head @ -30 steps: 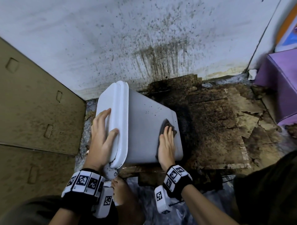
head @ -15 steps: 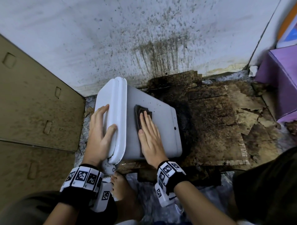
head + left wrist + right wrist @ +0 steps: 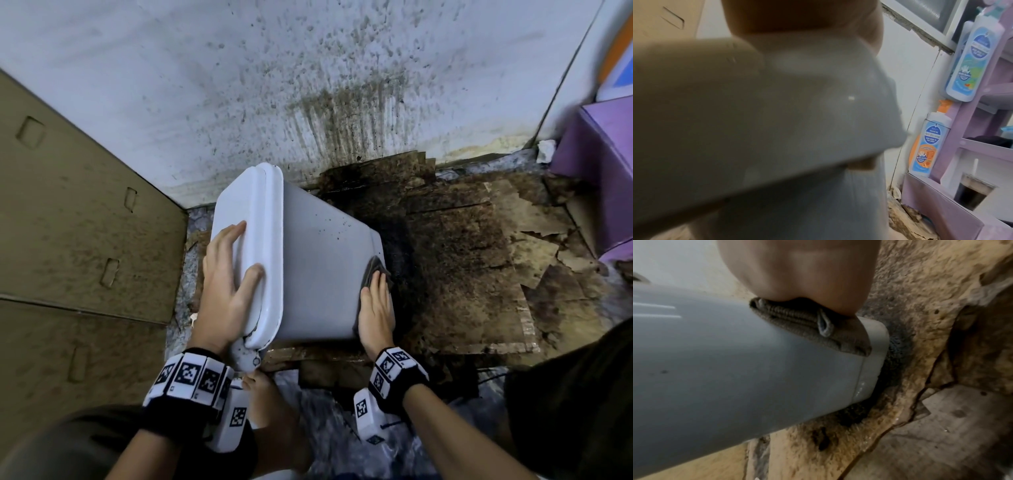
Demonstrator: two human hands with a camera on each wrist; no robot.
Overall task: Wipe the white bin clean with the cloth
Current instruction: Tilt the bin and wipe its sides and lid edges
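Observation:
The white bin (image 3: 318, 260) lies tipped on its side on the dirty floor, lid end to the left, base to the right. My left hand (image 3: 229, 274) lies flat on the closed lid (image 3: 246, 219), thumb over the lid's rim. My right hand (image 3: 375, 305) presses the folded dark grey cloth (image 3: 373, 270) with straight fingers against the bin's side near its base. In the right wrist view the cloth (image 3: 807, 326) is squeezed between my palm and the bin wall (image 3: 735, 369). Small dark specks dot the bin's side. The left wrist view shows the lid (image 3: 735, 113) close up and blurred.
A stained white wall (image 3: 308, 85) stands behind the bin. Brown cardboard panels (image 3: 68, 222) stand on the left. Soaked, torn cardboard (image 3: 479, 257) covers the floor to the right. A purple shelf unit (image 3: 603, 178) with bottles (image 3: 929, 146) stands at the far right. My bare foot (image 3: 267, 394) is below the bin.
My right hand has slid the cloth from near the lid across the bin's side to the base end. The left hand stays on the lid.

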